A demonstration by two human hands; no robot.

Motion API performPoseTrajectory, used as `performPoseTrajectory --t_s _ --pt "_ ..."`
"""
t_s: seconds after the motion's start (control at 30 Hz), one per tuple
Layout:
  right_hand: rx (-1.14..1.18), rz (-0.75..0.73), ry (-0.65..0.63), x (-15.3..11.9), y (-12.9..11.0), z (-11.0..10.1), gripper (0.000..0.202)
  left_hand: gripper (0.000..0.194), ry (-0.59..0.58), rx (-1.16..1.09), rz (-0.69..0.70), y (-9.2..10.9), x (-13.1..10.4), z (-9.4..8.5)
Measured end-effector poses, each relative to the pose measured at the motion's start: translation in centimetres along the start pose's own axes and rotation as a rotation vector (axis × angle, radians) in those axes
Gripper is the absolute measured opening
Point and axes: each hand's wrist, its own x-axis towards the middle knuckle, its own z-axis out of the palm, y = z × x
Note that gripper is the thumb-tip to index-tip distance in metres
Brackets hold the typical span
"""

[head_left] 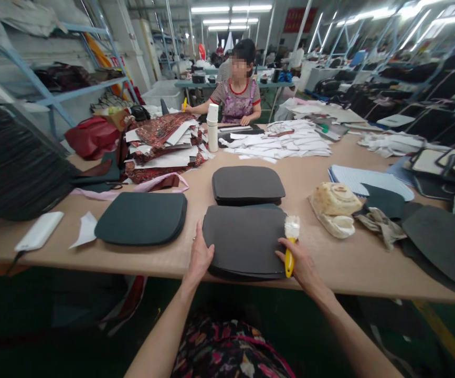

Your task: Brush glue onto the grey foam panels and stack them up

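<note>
In front of me lies a stack of dark grey panels with rounded corners, near the table's front edge. My left hand grips its left side, thumb over the top and fingers along the edge. At the right side, my right hand holds a brush with a yellow handle and whitish, caked bristles pointing away from me. The fingertips of that hand also touch the stack's right edge. Just behind stands a second grey stack. To the left is a stack of dark green-black panels.
A lumpy cream container sits right of the brush. Dark sheets lie far right, a white device far left. Across the table, a co-worker sits behind white strips, a patterned pile and a white bottle.
</note>
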Motion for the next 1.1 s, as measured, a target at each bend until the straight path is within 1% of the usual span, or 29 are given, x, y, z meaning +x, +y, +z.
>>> performPoseTrajectory --t_s 0.1,0.23,0.43,0.63,0.87,1.1 --pt "-0.001 0.012 0.016 -0.3 0.4 0.8 0.043 0.091 -0.006 -0.013 -0.017 -0.2 0.0 -0.2" --pt "-0.013 0.015 0.020 -0.5 0.9 1.1 0.048 0.092 -0.014 -0.036 -0.014 -0.5 0.1 -0.4" --pt "0.006 0.045 0.018 -0.4 0.6 1.1 0.050 0.094 -0.043 -0.073 0.006 -0.6 0.9 -0.8" --pt "-0.003 0.105 0.028 -0.1 0.2 1.0 0.050 0.094 -0.073 -0.088 0.019 -0.9 2.0 -0.9" --pt "-0.008 0.146 -0.009 -0.2 0.0 0.8 0.051 0.096 -0.101 -0.110 0.039 -1.2 2.3 -1.2" --pt "0.016 0.175 -0.028 -0.2 -0.5 0.5 0.052 0.100 -0.134 -0.180 0.013 -1.6 2.5 -1.5"
